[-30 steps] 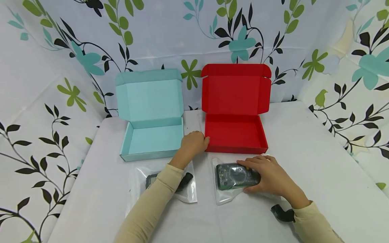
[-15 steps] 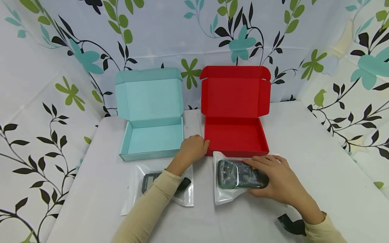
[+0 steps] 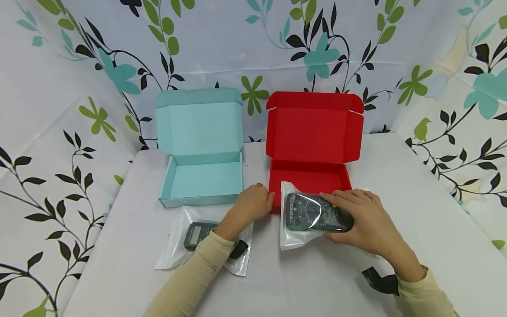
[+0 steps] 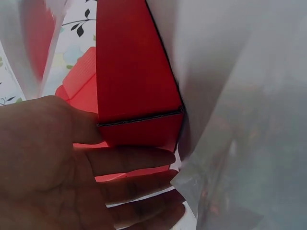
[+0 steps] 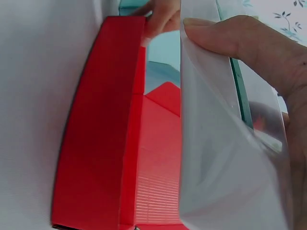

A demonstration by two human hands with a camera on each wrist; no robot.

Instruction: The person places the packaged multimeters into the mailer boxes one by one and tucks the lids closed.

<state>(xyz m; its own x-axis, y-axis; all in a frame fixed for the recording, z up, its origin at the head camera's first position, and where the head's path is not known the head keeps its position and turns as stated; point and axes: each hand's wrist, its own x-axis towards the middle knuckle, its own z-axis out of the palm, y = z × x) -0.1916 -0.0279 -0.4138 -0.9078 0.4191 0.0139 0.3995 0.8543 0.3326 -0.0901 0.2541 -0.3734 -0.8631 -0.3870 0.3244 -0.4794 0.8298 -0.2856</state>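
At far left an open light-blue box (image 3: 200, 176) stands on the table (image 3: 416, 220), with a second bagged meter (image 3: 206, 240) lying near it, under the left forearm. The left hand (image 3: 251, 207), fingers straight, presses the red box (image 3: 309, 178) at its near left corner. Just right, the right hand (image 3: 362, 222) grips the bagged multimeter (image 3: 313, 213), long axis left-right, at the box's near wall; only that wall stands between them.

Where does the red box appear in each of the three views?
Head: red box at centre, lid up, beside the blue box.
Left wrist: its front corner fills the upper middle.
Right wrist: its front wall runs down the left.
Shared landmark: the left hand at that corner.
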